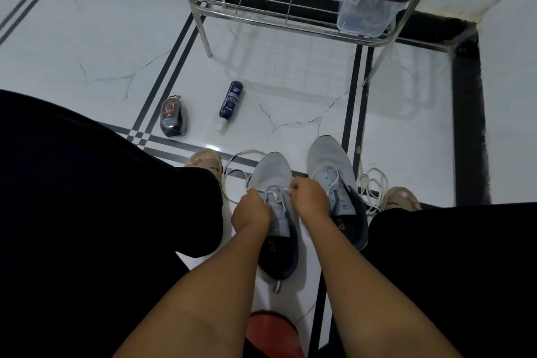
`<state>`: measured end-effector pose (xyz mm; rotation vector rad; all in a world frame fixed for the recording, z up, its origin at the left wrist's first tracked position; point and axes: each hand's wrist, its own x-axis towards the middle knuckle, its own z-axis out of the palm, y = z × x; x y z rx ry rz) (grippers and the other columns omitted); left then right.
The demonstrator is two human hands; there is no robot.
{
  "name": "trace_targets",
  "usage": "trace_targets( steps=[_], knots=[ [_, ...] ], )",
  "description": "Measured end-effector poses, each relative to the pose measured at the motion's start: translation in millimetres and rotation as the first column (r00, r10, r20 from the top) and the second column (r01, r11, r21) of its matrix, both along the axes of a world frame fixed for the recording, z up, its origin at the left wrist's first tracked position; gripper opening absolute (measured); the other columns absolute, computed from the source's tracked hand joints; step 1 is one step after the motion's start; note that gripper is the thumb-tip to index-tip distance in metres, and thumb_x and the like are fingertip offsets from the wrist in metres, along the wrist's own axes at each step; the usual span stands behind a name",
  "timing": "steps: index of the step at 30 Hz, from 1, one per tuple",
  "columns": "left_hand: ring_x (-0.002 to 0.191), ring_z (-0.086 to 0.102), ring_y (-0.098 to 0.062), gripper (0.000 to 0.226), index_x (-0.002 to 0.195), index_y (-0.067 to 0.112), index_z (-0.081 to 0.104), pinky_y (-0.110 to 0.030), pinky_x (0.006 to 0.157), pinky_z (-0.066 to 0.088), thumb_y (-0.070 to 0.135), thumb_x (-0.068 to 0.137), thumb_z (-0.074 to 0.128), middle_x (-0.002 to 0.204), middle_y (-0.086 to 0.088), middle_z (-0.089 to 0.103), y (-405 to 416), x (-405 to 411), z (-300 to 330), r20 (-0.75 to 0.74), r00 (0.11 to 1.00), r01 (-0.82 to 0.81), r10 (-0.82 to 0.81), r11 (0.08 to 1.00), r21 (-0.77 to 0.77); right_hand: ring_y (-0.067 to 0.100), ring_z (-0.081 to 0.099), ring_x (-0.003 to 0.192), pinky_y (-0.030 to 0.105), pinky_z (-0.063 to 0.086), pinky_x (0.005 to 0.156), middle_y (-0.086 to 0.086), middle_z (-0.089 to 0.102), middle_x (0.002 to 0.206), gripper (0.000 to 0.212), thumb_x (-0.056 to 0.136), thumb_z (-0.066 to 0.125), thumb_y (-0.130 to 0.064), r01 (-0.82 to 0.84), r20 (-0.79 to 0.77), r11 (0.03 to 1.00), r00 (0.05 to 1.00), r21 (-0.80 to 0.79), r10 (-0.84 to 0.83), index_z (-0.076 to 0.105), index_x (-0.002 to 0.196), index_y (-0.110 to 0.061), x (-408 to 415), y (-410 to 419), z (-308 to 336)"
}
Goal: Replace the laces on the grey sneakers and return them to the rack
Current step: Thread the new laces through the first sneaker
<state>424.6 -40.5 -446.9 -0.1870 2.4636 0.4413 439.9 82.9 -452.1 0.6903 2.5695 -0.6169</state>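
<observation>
I am lacing the left grey mesh sneaker (271, 174) on the white tiled floor (101, 46), left hand (252, 212) and right hand (309, 197) each pinching the white cord lace (273, 193); next, I judge, threading higher eyelets.

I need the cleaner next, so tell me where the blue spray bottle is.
In the head view, the blue spray bottle lies on the floor left of centre, right of the black shoe-polish sponge, beyond the sneakers.

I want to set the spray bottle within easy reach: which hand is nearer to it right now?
Left. The left hand is at the near sneaker's laces, below and slightly right of the spray bottle. The right hand is further right on the same sneaker.
</observation>
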Motion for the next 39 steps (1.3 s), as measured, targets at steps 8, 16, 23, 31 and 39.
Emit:
trace_targets(
  steps=[8, 16, 23, 31, 39],
  knots=[
    [0.103, 0.059, -0.03, 0.022, 0.112, 0.011, 0.048, -0.033, 0.07, 0.039, 0.025, 0.096, 0.044, 0.114, -0.01, 0.06, 6.2, -0.8, 2.6, -0.027, 0.996, 0.081, -0.081, 0.997, 0.018, 0.034, 0.061, 0.091, 0.034, 0.045, 0.065, 0.011, 0.063, 0.105, 0.016, 0.093, 0.047, -0.016, 0.606, -0.187, 0.795, 0.777, -0.04, -0.602, 0.062, 0.095, -0.01, -3.5, 32.0, 15.1],
    [0.098, 0.059, -0.028, 0.02, 0.107, 0.012, 0.05, -0.033, 0.07, 0.041, 0.028, 0.094, 0.047, 0.109, -0.008, 0.06, 2.7, 1.7, -2.1, -0.041, 0.995, 0.091, -0.089, 0.994, 0.061, 0.029, 0.057, 0.096, 0.036, 0.047, 0.077, 0.007, 0.054, 0.116, 0.016, 0.098, 0.047, -0.026, 0.055, -0.03, 0.997, 0.998, -0.046, -0.056, 0.059, 0.106, -0.02, 0.8, 8.8, 0.8],
    [0.101, 0.059, -0.029, 0.023, 0.11, 0.013, 0.05, -0.035, 0.074, 0.043, 0.029, 0.094, 0.046, 0.111, -0.009, 0.06, 3.0, 1.1, -4.0, -0.029, 0.999, 0.04, -0.038, 0.996, 0.078, 0.033, 0.059, 0.097, 0.035, 0.044, 0.075, 0.014, 0.061, 0.109, 0.02, 0.097, 0.047, -0.024, 0.269, 0.024, 0.955, 0.963, -0.123, -0.268, 0.052, 0.108, -0.008, 5.4, 7.4, -0.5],
    [0.099, 0.059, -0.031, 0.02, 0.105, 0.011, 0.049, -0.033, 0.069, 0.04, 0.029, 0.096, 0.046, 0.109, -0.01, 0.061, 7.0, -1.5, -5.9, -0.05, 0.998, 0.039, -0.035, 0.996, 0.084, 0.036, 0.059, 0.101, 0.037, 0.046, 0.081, 0.02, 0.062, 0.111, 0.022, 0.099, 0.042, -0.018, 0.559, -0.038, 0.795, 0.812, -0.234, -0.582, 0.053, 0.109, -0.002, 5.5, 12.7, -3.7],
    [0.096, 0.059, -0.031, 0.023, 0.11, 0.013, 0.048, -0.033, 0.07, 0.042, 0.031, 0.096, 0.044, 0.106, -0.01, 0.062, 6.1, -4.3, -5.6, -0.064, 0.998, 0.017, -0.008, 0.988, 0.154, 0.033, 0.062, 0.09, 0.036, 0.049, 0.075, 0.019, 0.066, 0.101, 0.022, 0.097, 0.045, -0.019, 0.634, 0.033, 0.682, 0.741, -0.363, -0.671, 0.059, 0.101, -0.002, -0.7, 18.9, -3.8]
  ],
)
